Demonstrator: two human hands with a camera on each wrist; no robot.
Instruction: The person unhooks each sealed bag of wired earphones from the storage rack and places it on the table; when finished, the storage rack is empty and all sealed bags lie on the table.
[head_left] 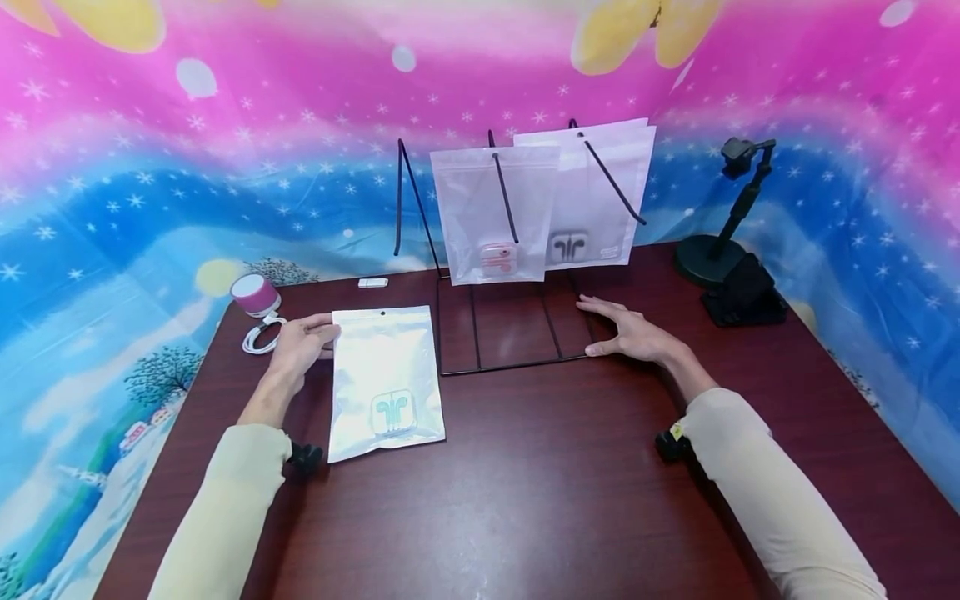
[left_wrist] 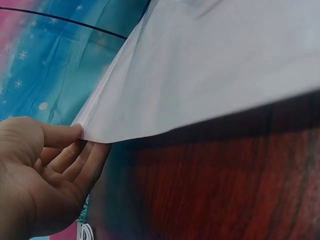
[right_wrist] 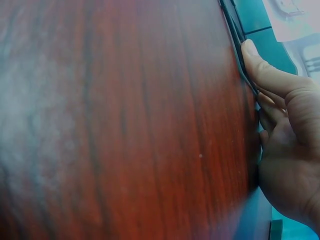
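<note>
My left hand [head_left: 302, 340] pinches the upper left edge of a white zip pouch [head_left: 367, 358], thumb on one face and fingers behind. The pouch carries a teal boxed earphone set [head_left: 393, 412] at its lower end. In the left wrist view the pouch [left_wrist: 200, 75] rises away from the fingers [left_wrist: 82, 167]. My right hand [head_left: 633, 332] rests at the right front corner of a black wire rack [head_left: 517, 364], its thumb touching the base wire and its fingers spread along the side. The thumb [right_wrist: 265, 72] lies against the wire in the right wrist view.
On the rack's hooks hang a pouch with pink earphones [head_left: 480, 200] and pouches with black earphones [head_left: 611, 192]. The leftmost hook [head_left: 397, 200] is bare. A pink speaker [head_left: 255, 293], white cable [head_left: 258, 340], small white stick [head_left: 372, 283] and black stand [head_left: 708, 258] sit around.
</note>
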